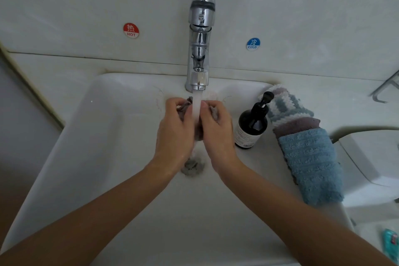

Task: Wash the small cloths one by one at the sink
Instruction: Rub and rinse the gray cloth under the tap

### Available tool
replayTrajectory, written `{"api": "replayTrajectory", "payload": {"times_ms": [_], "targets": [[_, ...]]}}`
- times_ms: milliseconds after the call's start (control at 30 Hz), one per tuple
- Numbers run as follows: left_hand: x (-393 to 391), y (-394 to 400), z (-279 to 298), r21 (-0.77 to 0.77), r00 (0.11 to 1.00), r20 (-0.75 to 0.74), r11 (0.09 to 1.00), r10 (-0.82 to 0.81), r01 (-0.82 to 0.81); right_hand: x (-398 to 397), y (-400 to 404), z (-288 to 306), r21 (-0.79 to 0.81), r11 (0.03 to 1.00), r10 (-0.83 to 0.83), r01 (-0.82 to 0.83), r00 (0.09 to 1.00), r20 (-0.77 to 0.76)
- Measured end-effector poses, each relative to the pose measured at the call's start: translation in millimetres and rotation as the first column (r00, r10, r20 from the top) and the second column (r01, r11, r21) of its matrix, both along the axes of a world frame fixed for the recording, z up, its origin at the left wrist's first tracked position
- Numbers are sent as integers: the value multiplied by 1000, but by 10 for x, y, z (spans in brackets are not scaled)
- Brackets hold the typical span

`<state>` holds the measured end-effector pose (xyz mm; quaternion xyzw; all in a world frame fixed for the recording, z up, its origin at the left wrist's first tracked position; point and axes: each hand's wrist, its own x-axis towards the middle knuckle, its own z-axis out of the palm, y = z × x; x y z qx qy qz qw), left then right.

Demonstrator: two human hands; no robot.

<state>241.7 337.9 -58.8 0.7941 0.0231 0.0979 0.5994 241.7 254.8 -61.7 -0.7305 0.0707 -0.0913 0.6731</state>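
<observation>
A small grey-mauve cloth (199, 131) is bunched between my two hands over the white sink (97, 136). My left hand (176, 131) grips its left side and my right hand (217, 131) grips its right side. Water runs from the chrome tap (199, 49) straight onto the cloth between my thumbs. Most of the cloth is hidden by my fingers. On the sink's right rim lie three more cloths: a blue one (313, 168) in front, a mauve one (295, 127) under it, and a white-and-teal checked one (285, 103) at the back.
A dark pump bottle (251, 125) stands on the rim just right of my right hand. The drain (193, 166) lies below my hands. Red HOT (131, 30) and blue COLD (253, 44) stickers mark the wall. A white toilet tank (371, 157) stands at the right.
</observation>
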Motion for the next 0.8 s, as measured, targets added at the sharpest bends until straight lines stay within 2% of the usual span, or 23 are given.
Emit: {"api": "replayTrajectory", "payload": {"times_ms": [167, 233, 333, 400, 467, 567, 667, 800], "targets": [[17, 13, -22, -219, 997, -20, 973, 68, -71, -8, 28, -35, 65, 996, 69, -63, 993, -94], [6, 17, -31, -262, 995, -17, 960, 103, -104, -20, 36, -5, 104, 988, 128, -112, 977, -168], [5, 18, 2, -381, 990, -30, 914, 136, -137, -19, 11, 59, 72, 988, 150, -137, 962, -230], [22, 30, 45, -420, 988, -39, 895, 149, -151, -18, 4, 98, 136, 980, 179, -148, 951, -253], [43, 50, 69, -417, 988, -27, 897, 152, -149, -7, 21, 115, 198, 966, 219, -166, 932, -288], [40, 47, 84, -377, 990, -30, 916, 135, -136, -5, 29, 133, 266, 959, 187, -97, 922, -340], [37, 19, 18, -231, 992, -58, 965, 112, -123, -3, -18, 114, 272, 962, 122, -33, 939, -321], [9, 16, -44, 23, 994, -18, 994, 107, -107, 16, -59, 85, 238, 971, 40, 29, 960, -277]]}}
